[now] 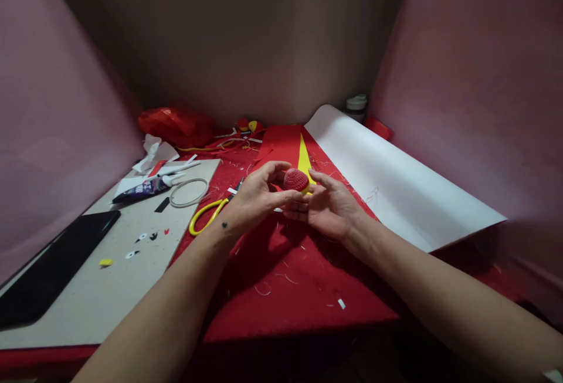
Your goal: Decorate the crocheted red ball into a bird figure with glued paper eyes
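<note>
A small round ball (pixel 296 180), red with fine pale lines and a yellow underside, is held up above the red cloth. My left hand (pixel 264 192) grips it from the left, thumb in front and fingers behind. Palm up, my right hand (pixel 332 204) is at its right and lower side, with fingers curved under it and the thumb apart; whether it also bears the ball is unclear. Yellow-handled scissors (pixel 209 217) lie beside my left wrist, their blades partly hidden. Behind the ball lies a pointed yellow strip (pixel 304 157) on red sheet material (pixel 280 145).
At the left, a pale board (pixel 132 295) bears a black phone-like slab (pixel 57 265), a glue tube (pixel 139 189), a ring (pixel 189 193) and small paper pieces. A large white sheet (pixel 396 178) lies right. A red bag (pixel 176 126) and a lidded container (pixel 356 104) stand behind.
</note>
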A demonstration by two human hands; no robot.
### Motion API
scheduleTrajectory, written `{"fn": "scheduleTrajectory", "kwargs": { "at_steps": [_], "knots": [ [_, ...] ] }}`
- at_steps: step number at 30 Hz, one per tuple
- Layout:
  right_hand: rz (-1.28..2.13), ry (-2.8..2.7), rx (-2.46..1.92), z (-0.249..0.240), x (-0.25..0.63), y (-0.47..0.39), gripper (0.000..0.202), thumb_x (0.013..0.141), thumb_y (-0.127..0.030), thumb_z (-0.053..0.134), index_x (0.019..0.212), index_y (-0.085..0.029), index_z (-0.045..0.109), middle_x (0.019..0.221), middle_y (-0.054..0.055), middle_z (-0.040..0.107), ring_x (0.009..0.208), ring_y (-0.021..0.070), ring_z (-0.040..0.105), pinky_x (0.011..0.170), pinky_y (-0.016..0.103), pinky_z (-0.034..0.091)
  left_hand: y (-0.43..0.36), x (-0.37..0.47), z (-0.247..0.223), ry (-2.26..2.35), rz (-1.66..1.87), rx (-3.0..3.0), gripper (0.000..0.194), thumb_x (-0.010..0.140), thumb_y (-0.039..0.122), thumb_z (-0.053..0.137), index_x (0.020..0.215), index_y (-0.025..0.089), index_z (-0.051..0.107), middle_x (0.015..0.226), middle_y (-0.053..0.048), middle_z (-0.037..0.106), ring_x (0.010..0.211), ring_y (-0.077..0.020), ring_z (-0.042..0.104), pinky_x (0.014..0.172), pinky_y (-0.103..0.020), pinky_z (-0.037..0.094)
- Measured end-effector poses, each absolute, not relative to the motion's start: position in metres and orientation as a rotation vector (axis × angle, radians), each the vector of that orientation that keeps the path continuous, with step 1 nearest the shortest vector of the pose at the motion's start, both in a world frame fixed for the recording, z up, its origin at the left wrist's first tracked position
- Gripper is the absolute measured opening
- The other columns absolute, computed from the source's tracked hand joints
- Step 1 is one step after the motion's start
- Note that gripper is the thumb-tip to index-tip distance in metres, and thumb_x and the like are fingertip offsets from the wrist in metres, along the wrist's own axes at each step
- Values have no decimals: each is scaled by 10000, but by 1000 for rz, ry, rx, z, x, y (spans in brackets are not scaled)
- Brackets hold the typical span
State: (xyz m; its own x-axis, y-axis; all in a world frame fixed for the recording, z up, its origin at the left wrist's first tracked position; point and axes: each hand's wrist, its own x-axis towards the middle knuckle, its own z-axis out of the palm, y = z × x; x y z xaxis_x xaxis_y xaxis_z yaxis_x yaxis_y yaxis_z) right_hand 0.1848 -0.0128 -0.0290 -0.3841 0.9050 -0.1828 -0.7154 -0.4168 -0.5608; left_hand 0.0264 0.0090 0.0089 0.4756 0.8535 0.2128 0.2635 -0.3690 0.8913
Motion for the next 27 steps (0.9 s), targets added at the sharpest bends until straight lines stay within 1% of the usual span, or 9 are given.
{"fn": "scheduleTrajectory", "kwargs": {
  "at_steps": [2,5,9,12,15,19,23,25,27],
  "knots": [
    [1868,-514,-560,-28,185,-14,233,697,-297,731,887,-174,675,824,66,668,785,221,601,840,440,489,10,26,9,945,899,1864,367,735,211,708,1069,135,579,1017,-71,620,935,-181,592,813,-324,473],
    [1778,-569,-545,-26,182,-17,192,684,-186,742,863,-182,671,942,73,670,872,224,604,881,423,482,12,26,7,938,950,1825,400,717,225,722,1072,140,558,993,-60,612,908,-172,590,756,-298,479],
    [1690,-622,-529,-22,178,-21,193,663,-118,740,819,-203,663,991,51,671,951,221,601,883,381,477,14,26,2,974,936,1871,461,713,274,735,1107,147,534,986,-59,615,889,-177,597,728,-301,489],
    [1652,-627,-553,-21,177,-20,175,660,-115,739,794,-199,663,993,56,679,978,219,594,859,352,480,13,26,1,993,912,1897,505,712,298,741,1140,151,516,983,-64,619,861,-182,604,702,-307,503],
    [1686,-564,-559,-22,180,-16,162,681,-138,735,822,-181,670,997,71,679,982,225,592,822,338,496,12,25,3,984,857,1853,559,700,250,744,1184,158,481,1063,-85,604,836,-179,616,664,-306,527],
    [1753,-433,-541,-24,185,-11,150,725,-162,709,860,-170,645,935,72,669,915,216,610,773,333,520,11,25,7,1034,840,1762,550,697,219,738,1180,151,483,1071,-85,566,843,-176,611,630,-298,548],
    [1763,-394,-549,-23,188,-10,151,715,-166,729,819,-175,620,832,44,656,804,188,617,732,324,527,12,24,8,992,850,1732,508,679,221,752,1124,150,518,1037,-69,566,848,-172,599,645,-300,548],
    [1776,-394,-567,-23,188,-11,137,719,-185,734,778,-174,611,794,41,649,769,178,611,735,320,524,13,23,7,985,878,1736,493,674,228,752,1107,146,530,1041,-72,570,876,-177,594,688,-313,538],
    [1792,-390,-590,-23,188,-11,130,729,-204,730,783,-169,616,800,51,653,767,176,609,739,315,521,15,22,6,985,917,1756,479,673,246,751,1091,141,542,1039,-73,576,925,-188,584,753,-332,518]
  ]
}}
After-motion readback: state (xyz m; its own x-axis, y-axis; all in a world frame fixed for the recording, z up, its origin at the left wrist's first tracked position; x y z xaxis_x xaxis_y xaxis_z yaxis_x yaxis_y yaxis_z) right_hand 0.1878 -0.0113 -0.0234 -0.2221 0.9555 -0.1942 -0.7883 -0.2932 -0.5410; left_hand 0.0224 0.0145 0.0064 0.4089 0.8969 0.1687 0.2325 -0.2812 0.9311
